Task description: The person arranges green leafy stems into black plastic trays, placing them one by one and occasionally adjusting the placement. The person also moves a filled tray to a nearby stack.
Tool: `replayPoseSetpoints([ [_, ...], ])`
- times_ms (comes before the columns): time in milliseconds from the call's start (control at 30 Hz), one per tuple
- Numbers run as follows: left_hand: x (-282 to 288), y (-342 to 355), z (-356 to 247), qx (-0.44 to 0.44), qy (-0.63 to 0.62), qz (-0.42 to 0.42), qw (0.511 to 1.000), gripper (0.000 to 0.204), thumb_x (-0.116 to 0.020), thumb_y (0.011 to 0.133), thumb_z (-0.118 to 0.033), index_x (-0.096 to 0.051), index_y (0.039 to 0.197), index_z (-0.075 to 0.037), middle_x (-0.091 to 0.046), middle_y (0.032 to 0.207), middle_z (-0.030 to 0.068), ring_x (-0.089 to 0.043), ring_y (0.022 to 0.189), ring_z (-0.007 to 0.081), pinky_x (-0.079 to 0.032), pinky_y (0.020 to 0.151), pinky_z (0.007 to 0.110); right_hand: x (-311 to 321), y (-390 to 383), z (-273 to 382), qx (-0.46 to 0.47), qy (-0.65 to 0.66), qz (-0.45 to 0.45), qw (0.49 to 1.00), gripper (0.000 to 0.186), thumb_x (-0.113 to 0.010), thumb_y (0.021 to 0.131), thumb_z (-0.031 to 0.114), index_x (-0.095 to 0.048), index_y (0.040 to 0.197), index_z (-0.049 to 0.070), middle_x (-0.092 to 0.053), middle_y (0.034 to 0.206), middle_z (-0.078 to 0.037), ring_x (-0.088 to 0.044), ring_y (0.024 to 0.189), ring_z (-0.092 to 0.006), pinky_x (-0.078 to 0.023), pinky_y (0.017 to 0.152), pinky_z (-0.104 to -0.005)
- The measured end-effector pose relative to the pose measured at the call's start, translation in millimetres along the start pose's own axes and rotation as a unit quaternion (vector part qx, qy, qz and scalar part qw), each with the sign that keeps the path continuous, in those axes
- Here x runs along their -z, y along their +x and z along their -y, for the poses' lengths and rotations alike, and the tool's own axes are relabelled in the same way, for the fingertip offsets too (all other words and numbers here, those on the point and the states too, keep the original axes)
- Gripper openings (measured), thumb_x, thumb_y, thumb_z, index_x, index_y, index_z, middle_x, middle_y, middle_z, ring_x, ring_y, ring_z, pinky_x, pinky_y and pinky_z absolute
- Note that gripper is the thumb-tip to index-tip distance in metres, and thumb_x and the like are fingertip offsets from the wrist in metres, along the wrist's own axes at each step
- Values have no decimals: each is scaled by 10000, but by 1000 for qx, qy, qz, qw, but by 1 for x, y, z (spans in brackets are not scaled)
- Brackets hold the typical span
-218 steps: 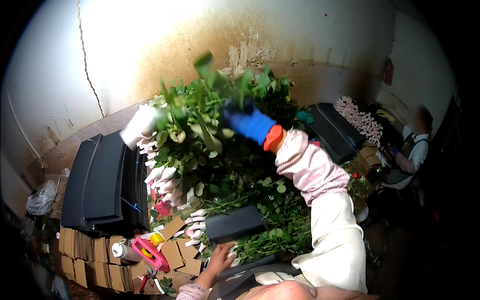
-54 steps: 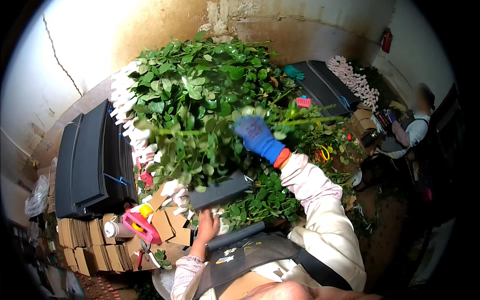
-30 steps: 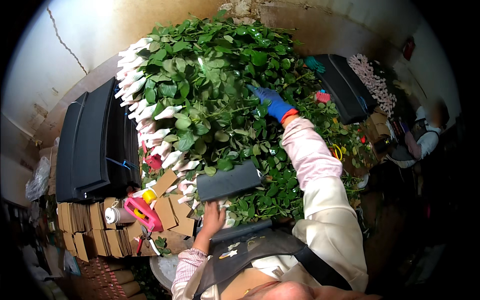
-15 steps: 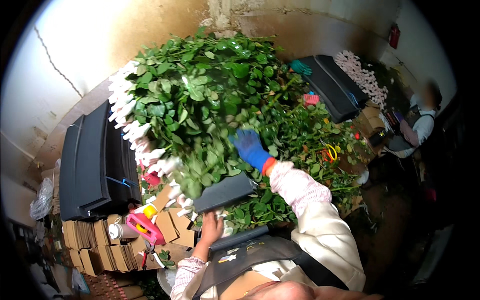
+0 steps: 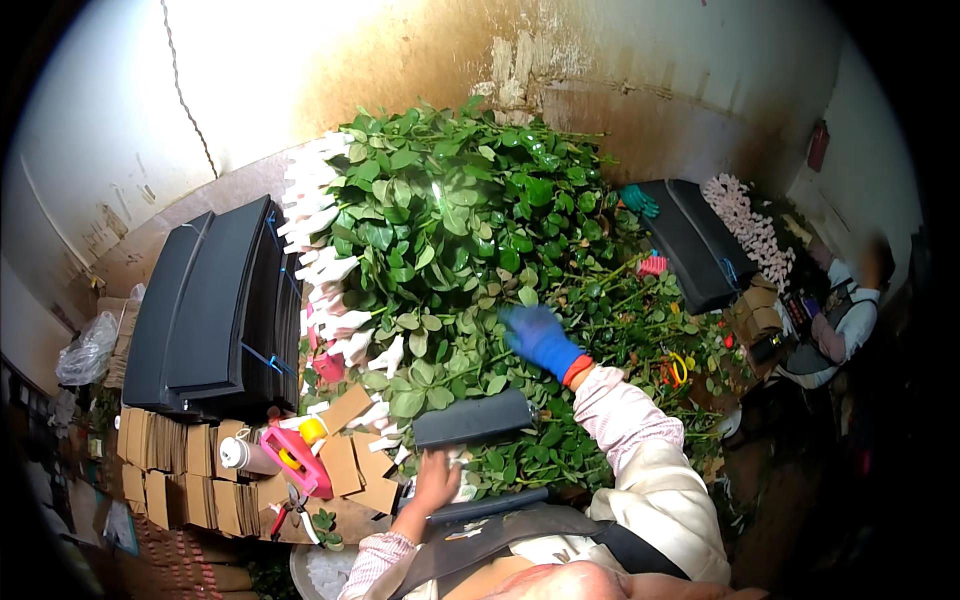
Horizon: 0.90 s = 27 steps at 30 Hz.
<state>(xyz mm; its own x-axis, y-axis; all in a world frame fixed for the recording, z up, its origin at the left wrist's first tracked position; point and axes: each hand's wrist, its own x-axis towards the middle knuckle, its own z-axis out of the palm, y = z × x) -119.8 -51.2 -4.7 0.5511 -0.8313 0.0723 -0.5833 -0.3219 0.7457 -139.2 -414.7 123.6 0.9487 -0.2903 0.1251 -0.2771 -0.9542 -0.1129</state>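
A large pile of leafy green stems (image 5: 450, 240) with pale, white-covered flower heads (image 5: 318, 215) along its left side lies before me. My right hand (image 5: 543, 340), in a blue glove with a red cuff, is over the leaves at the middle of the pile. Motion smears its fingers, so what they hold, if anything, does not show. My bare left hand (image 5: 437, 482) is at the near edge of a dark grey padded bar (image 5: 475, 418) that lies across the front stems. Its fingertips are hidden there, beside white flower heads under the bar.
A dark stack of bound sheets (image 5: 210, 310) stands left. Before it are cardboard pieces (image 5: 180, 445), a white-lidded bottle (image 5: 246, 455), a pink tape dispenser (image 5: 305, 462) and red-handled pruners (image 5: 292, 515). Yellow scissors (image 5: 680, 368) lie right, and another person (image 5: 840, 315) works beyond.
The view has shifted, so the pile sits lower and further right in the picture. Stems near the bar, blurred before, now lie sharper. My right hand remains over the leaves, my left beside the bar.
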Motion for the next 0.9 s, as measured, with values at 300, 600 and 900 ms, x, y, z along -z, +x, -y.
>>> replayPoseSetpoints([
  [300,-6,-3,19,21,30,10,999,337,-613,906,-245,-513,1048,44,-547,1049,314,-480,1026,516,-393,935,571,144,115,28,86,145,-167,971,386,-599,910,479,-687,1175,211,-725,995,-118,-700,842,-354,-573,756,-445],
  [600,-43,-11,41,97,14,69,993,549,-602,938,-258,-379,1370,-3,-508,1211,351,-506,1092,528,-415,936,553,155,378,-61,11,-207,-215,954,687,-573,922,235,-313,1538,77,-504,1444,-213,-505,1319,-375,-400,1101,-450],
  [900,-64,-27,57,91,79,-40,992,644,-612,930,-268,-317,1440,-7,-464,1268,385,-503,1086,552,-409,936,574,126,365,-41,-40,-90,-168,981,395,-547,895,108,-621,1277,172,-689,1118,-168,-672,1045,-368,-552,859,-459],
])
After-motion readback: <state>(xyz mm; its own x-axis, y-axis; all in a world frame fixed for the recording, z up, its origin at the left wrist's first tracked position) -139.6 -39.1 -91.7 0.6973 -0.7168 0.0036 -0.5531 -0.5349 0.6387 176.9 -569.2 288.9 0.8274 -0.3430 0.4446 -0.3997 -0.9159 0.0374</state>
